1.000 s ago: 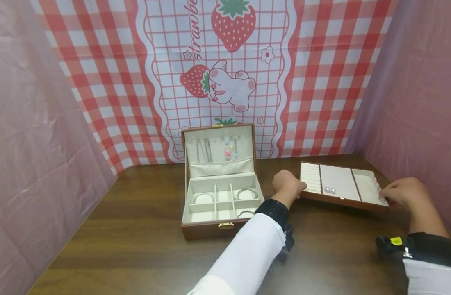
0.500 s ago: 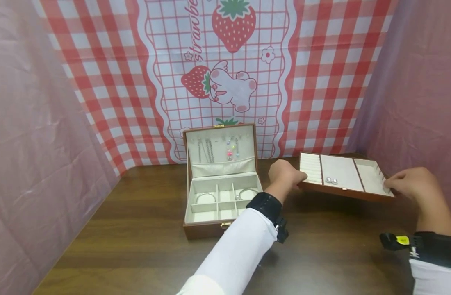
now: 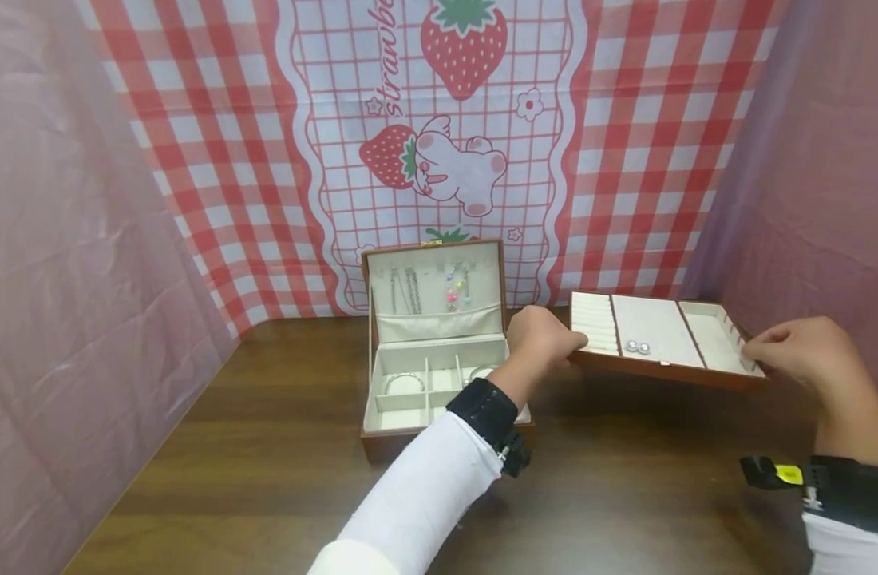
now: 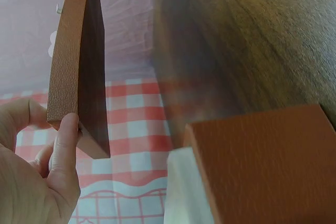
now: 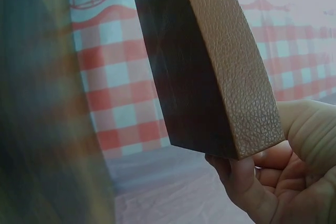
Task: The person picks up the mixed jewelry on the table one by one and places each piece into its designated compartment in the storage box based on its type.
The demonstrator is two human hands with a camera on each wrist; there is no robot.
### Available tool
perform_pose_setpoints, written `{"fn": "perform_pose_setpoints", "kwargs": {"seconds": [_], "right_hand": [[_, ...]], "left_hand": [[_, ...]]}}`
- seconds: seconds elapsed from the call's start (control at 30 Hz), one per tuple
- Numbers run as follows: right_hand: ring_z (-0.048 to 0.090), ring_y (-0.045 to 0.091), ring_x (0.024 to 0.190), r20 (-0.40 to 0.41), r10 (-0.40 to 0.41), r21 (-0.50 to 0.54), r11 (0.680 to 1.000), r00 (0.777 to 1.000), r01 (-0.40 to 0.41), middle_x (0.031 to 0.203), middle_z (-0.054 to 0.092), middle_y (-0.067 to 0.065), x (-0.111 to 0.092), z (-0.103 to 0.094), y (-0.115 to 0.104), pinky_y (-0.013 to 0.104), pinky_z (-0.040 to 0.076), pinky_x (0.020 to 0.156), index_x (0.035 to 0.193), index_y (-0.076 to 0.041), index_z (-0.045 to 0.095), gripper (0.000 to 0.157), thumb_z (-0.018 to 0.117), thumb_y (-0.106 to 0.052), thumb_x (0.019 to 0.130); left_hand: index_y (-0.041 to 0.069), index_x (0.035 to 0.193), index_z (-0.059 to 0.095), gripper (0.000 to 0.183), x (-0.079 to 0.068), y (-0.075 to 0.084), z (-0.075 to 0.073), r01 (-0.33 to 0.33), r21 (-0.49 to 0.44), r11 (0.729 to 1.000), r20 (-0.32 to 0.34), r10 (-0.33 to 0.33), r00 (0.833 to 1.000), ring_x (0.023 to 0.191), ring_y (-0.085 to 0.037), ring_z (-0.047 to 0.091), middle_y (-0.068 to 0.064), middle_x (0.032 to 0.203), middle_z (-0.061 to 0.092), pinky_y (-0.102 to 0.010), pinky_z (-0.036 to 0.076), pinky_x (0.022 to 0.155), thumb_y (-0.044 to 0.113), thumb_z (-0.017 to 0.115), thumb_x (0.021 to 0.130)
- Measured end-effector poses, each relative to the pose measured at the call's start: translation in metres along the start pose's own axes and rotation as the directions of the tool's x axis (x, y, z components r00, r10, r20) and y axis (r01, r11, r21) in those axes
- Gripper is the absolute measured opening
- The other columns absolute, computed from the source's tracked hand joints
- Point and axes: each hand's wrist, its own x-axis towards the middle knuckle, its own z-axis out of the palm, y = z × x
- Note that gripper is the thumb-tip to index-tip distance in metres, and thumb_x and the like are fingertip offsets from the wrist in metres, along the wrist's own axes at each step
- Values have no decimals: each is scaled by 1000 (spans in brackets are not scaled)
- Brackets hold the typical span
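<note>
A brown jewelry tray with a cream lining hangs above the table, held at both ends. My left hand pinches its left end, beside the ring rolls; the left wrist view shows that hand's fingers at the tray's corner. On the right end, my right hand grips the side wall, with fingertips under the corner in the right wrist view. Two round silver earrings lie in the tray's middle section. Left of the tray stands the open jewelry box, partly hidden by my left forearm.
Chain necklaces and a colorful beaded one hang inside the box's raised lid. A bracelet lies in a divided compartment. Behind the wooden table hangs a checked strawberry cloth, with pink drapes at the sides.
Both hands have lifted the tray off the table and shifted it slightly left, toward the box. My left forearm now covers more of the box's right side.
</note>
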Motion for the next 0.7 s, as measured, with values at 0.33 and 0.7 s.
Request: {"fn": "perform_pose_setpoints", "kwargs": {"seconds": [0.33,0.7], "right_hand": [[47,18,61,-27,-43,-10,999,999,43,61,58,1,-8,-4,-21,30,39,53,83,8,71,35,64,-26,87],[47,17,58,1,-128,46,991,992,128,59,58,1,-15,3,-50,30,36,51,85,4,72,30,63,-24,90]], "left_hand": [[17,55,69,28,-11,-18,-20,-17,-275,961,14,22,1000,38,-6,57,5,43,57,-22,44,51,29,78,78],[15,64,69,18,-18,-48,-43,-5,-415,910,31,19,999,47,-11,64,3,63,65,-27,54,60,21,78,79]]}}
